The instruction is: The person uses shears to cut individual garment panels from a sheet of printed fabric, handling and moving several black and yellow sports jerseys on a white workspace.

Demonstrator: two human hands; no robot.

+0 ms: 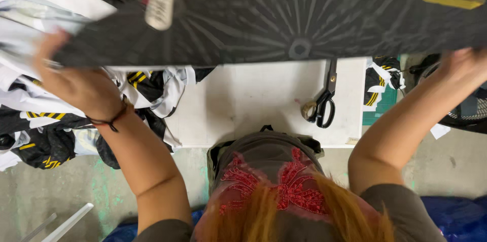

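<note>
Black printed fabric panel (284,13) is held spread above the white counter (243,105): left hand (71,77) and right hand (461,64) each grasp an edge. Judged step: laying out; lower evenly, clear of scissors (324,102).

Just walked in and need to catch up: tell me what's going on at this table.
A person holds a dark patterned piece of fabric stretched out above a white table, the left hand gripping one end and the right hand the other. A pile of black, white and yellow garments lies at the left. Black-handled scissors rest on the table beside a small roll of tape.
</note>
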